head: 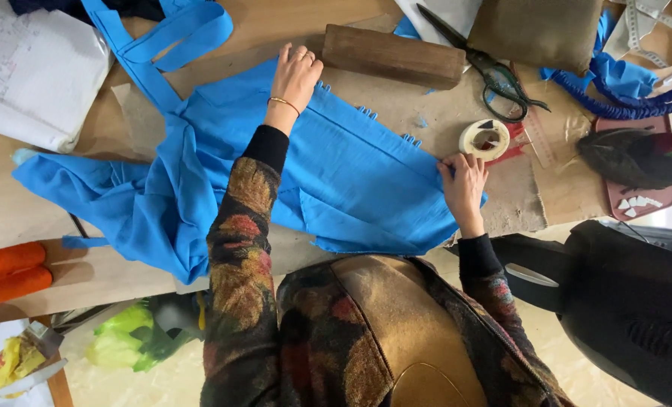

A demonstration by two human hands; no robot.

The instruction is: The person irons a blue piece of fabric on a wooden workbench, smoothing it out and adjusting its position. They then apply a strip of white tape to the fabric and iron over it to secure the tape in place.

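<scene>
Blue cloth [336, 173] lies spread flat across the middle of the desk [19, 203], its left portion bunched and hanging over the near edge, with a row of small loops along its far right border. Left hand [294, 75]: arm stretched forward, palm down, fingers resting flat on the cloth's far edge, closed on nothing, beside a wooden block [392, 54]. Right hand [464, 185]: fingers bent, pressing the cloth's right edge; whether they pinch it cannot be determined. A tape roll [484, 139] sits just beyond this hand. Scissors [494, 75] lie farther back.
</scene>
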